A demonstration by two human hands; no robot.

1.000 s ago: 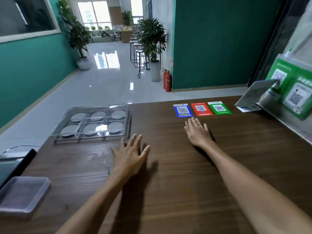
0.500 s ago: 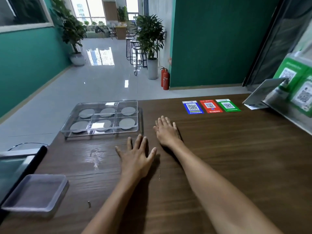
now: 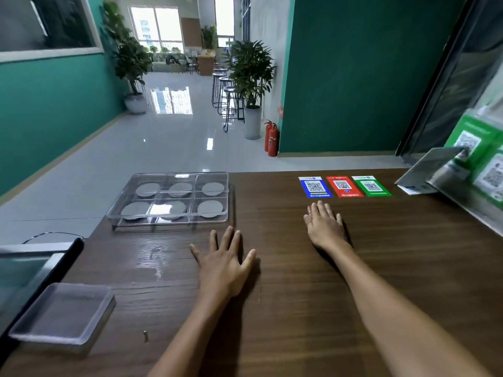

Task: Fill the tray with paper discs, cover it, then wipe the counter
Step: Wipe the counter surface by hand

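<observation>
A clear plastic tray (image 3: 117,215) with a clear lid over it stands at the counter's far left edge. Each of its compartments holds a round grey paper disc (image 3: 209,207). My left hand (image 3: 223,264) lies flat on the dark wooden counter (image 3: 381,254), fingers spread, just in front of the tray's near right corner. My right hand (image 3: 324,225) lies flat too, fingers together, below the coloured QR cards. Both hands hold nothing, and no cloth shows.
Blue (image 3: 315,187), red (image 3: 343,186) and green (image 3: 370,185) QR cards lie at the far edge. A stand with QR signs (image 3: 446,170) leans at the right. A frosted shallow box (image 3: 64,317) sits near left, beside a small dark screw-like bit (image 3: 146,336). A screen (image 3: 27,270) borders the left.
My right hand slid left across the counter toward the tray, then back right to below the QR cards. My left hand stayed flat near the tray. The camera view shifted.
</observation>
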